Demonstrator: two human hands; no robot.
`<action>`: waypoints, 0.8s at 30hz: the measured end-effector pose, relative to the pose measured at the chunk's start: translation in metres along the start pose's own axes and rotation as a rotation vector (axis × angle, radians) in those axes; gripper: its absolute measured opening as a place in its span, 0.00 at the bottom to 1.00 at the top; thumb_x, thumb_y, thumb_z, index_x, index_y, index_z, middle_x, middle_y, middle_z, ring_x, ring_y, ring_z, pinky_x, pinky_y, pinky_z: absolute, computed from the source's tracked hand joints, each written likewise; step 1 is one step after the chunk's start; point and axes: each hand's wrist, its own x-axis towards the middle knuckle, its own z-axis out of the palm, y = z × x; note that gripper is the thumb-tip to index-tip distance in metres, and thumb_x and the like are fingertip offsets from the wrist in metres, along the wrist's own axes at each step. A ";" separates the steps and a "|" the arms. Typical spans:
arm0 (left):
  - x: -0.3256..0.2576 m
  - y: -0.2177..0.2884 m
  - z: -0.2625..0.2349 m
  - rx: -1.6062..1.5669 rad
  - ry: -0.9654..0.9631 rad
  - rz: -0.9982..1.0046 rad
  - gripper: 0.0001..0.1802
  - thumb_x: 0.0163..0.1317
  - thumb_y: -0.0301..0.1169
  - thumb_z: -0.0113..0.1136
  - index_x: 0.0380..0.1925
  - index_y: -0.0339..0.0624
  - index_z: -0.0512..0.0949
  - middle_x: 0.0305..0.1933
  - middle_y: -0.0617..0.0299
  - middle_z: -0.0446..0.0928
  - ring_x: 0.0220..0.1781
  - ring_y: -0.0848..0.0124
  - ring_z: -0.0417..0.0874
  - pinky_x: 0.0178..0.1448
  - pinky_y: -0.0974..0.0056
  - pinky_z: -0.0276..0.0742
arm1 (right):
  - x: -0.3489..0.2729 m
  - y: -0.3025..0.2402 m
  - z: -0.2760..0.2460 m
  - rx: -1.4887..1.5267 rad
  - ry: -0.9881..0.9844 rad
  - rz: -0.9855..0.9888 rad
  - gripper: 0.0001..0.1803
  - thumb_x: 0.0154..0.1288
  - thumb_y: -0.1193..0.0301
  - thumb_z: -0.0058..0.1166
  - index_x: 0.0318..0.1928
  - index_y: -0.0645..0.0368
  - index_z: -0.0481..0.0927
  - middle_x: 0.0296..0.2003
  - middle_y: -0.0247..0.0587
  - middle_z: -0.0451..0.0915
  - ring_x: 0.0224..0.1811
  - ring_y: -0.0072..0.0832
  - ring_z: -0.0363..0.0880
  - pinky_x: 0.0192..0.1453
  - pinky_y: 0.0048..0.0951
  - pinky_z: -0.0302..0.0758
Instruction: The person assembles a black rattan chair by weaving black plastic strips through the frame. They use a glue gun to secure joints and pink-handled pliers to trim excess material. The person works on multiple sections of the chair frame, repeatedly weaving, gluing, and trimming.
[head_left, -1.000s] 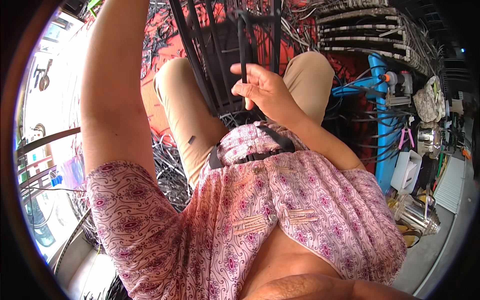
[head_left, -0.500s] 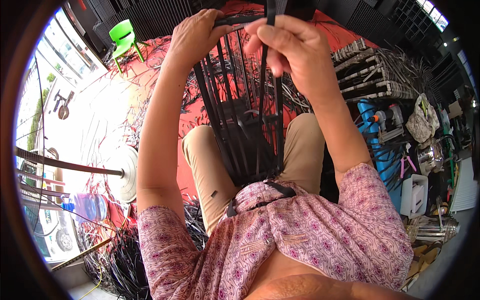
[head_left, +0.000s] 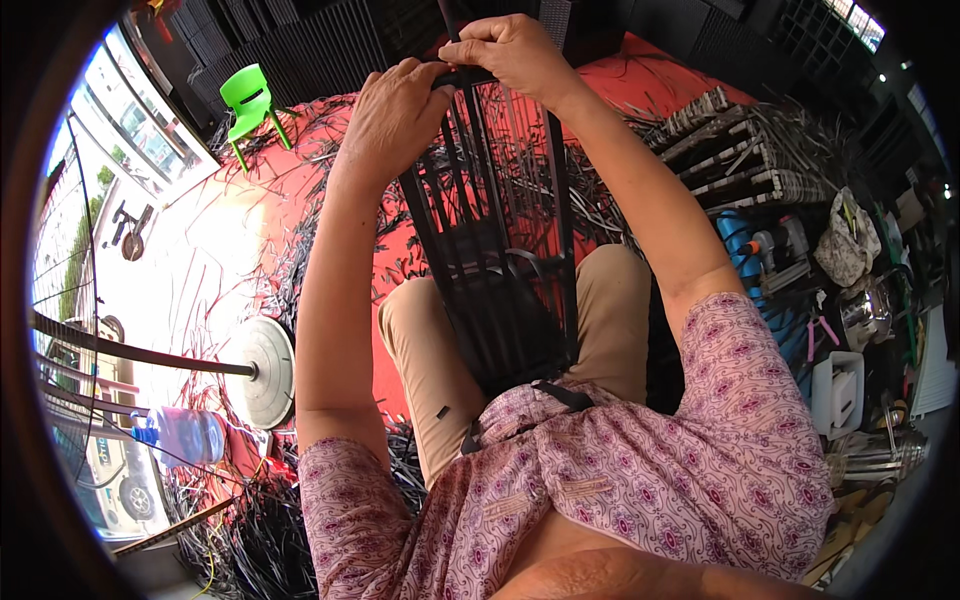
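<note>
Between my knees stands a narrow black frame (head_left: pixel 563 210), strung lengthwise with several flat black strips (head_left: pixel 470 160). My left hand (head_left: pixel 395 118) is closed over the left part of the frame's top bar, its thumb along the bar. Right beside it, my right hand (head_left: pixel 508 55) pinches a black strip (head_left: pixel 449 14) at the top bar. The strip's upper part sticks up past my fingertips. Both hands partly hide the top bar. Toward my lap, the lower end of the frame is dark and hard to make out.
Loose black strips litter the red floor (head_left: pixel 620 95), with a dense heap (head_left: pixel 260 530) at lower left. A green chair (head_left: pixel 248 100) stands far left, a round grey base (head_left: pixel 265 372) and water bottle (head_left: pixel 190 437) nearer. Woven panels (head_left: pixel 740 165) and a white container (head_left: pixel 838 395) are at right.
My right hand has moved left and slightly up, from the frame's right side to beside my left hand, bringing the strip along. My left hand keeps its hold on the top bar.
</note>
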 end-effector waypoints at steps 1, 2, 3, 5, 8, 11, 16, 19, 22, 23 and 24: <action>0.000 0.002 0.000 0.012 0.007 0.005 0.23 0.70 0.43 0.57 0.52 0.33 0.81 0.42 0.50 0.81 0.52 0.53 0.82 0.58 0.51 0.72 | 0.000 -0.002 0.001 0.000 0.000 0.014 0.14 0.64 0.60 0.69 0.37 0.58 0.92 0.27 0.36 0.89 0.29 0.21 0.84 0.35 0.25 0.78; -0.001 0.003 0.000 0.025 0.014 0.009 0.23 0.70 0.43 0.57 0.52 0.32 0.82 0.41 0.50 0.82 0.51 0.53 0.82 0.57 0.51 0.72 | 0.000 -0.004 0.002 0.000 0.000 0.029 0.14 0.63 0.60 0.69 0.37 0.59 0.92 0.27 0.36 0.89 0.28 0.21 0.84 0.35 0.25 0.78; -0.001 0.005 0.000 0.048 0.012 0.006 0.24 0.70 0.44 0.58 0.51 0.32 0.82 0.41 0.49 0.82 0.50 0.52 0.83 0.57 0.51 0.72 | 0.000 -0.004 0.004 0.000 0.000 0.043 0.14 0.63 0.60 0.69 0.36 0.59 0.92 0.27 0.36 0.89 0.28 0.22 0.84 0.35 0.26 0.78; 0.000 0.007 0.002 0.087 0.010 0.004 0.24 0.70 0.45 0.59 0.49 0.31 0.82 0.40 0.49 0.82 0.47 0.52 0.83 0.55 0.51 0.72 | 0.002 -0.001 0.004 -0.007 0.009 0.023 0.14 0.62 0.59 0.69 0.35 0.59 0.92 0.26 0.37 0.88 0.27 0.23 0.84 0.35 0.27 0.78; -0.001 0.009 0.007 0.091 0.040 -0.011 0.24 0.69 0.47 0.61 0.46 0.33 0.82 0.39 0.50 0.82 0.45 0.52 0.83 0.53 0.51 0.72 | 0.004 0.000 0.004 -0.081 0.008 0.041 0.16 0.60 0.56 0.70 0.33 0.58 0.92 0.25 0.39 0.88 0.26 0.26 0.85 0.35 0.29 0.78; -0.001 0.009 0.012 0.104 0.107 0.019 0.24 0.67 0.48 0.63 0.44 0.35 0.82 0.38 0.51 0.82 0.44 0.53 0.83 0.52 0.51 0.72 | 0.010 0.008 0.006 -0.187 -0.005 0.078 0.18 0.56 0.54 0.71 0.31 0.57 0.92 0.23 0.40 0.86 0.25 0.28 0.84 0.35 0.32 0.78; -0.010 0.003 0.011 0.190 0.142 0.011 0.21 0.68 0.47 0.62 0.47 0.40 0.84 0.40 0.53 0.83 0.45 0.53 0.83 0.52 0.52 0.72 | 0.032 0.021 0.027 -0.435 -0.122 0.081 0.14 0.57 0.58 0.73 0.29 0.56 0.91 0.24 0.38 0.87 0.24 0.28 0.83 0.32 0.31 0.79; -0.011 0.004 0.020 0.201 0.101 0.012 0.17 0.69 0.41 0.62 0.49 0.41 0.82 0.41 0.53 0.85 0.44 0.53 0.84 0.52 0.53 0.72 | 0.050 0.070 0.019 -0.672 -0.130 -0.350 0.23 0.50 0.52 0.74 0.22 0.62 0.87 0.21 0.52 0.82 0.23 0.38 0.83 0.37 0.40 0.78; -0.022 0.021 0.015 0.161 0.136 -0.005 0.14 0.71 0.35 0.51 0.43 0.35 0.79 0.41 0.48 0.79 0.47 0.51 0.79 0.55 0.50 0.68 | 0.040 0.028 0.024 -0.575 -0.199 0.079 0.24 0.48 0.52 0.75 0.28 0.63 0.88 0.29 0.55 0.86 0.32 0.39 0.87 0.41 0.41 0.81; -0.027 0.023 0.018 0.159 0.137 -0.014 0.14 0.70 0.35 0.51 0.43 0.35 0.79 0.41 0.48 0.79 0.47 0.50 0.79 0.55 0.50 0.68 | 0.035 0.031 0.026 -0.550 -0.175 0.107 0.25 0.48 0.51 0.75 0.29 0.64 0.89 0.30 0.55 0.86 0.33 0.39 0.88 0.42 0.40 0.81; -0.034 0.025 0.022 0.157 0.140 -0.022 0.13 0.70 0.34 0.51 0.43 0.35 0.79 0.41 0.48 0.79 0.47 0.50 0.79 0.54 0.50 0.69 | 0.026 0.037 0.030 -0.526 -0.150 0.134 0.26 0.48 0.51 0.75 0.30 0.64 0.89 0.31 0.56 0.86 0.34 0.38 0.88 0.42 0.40 0.81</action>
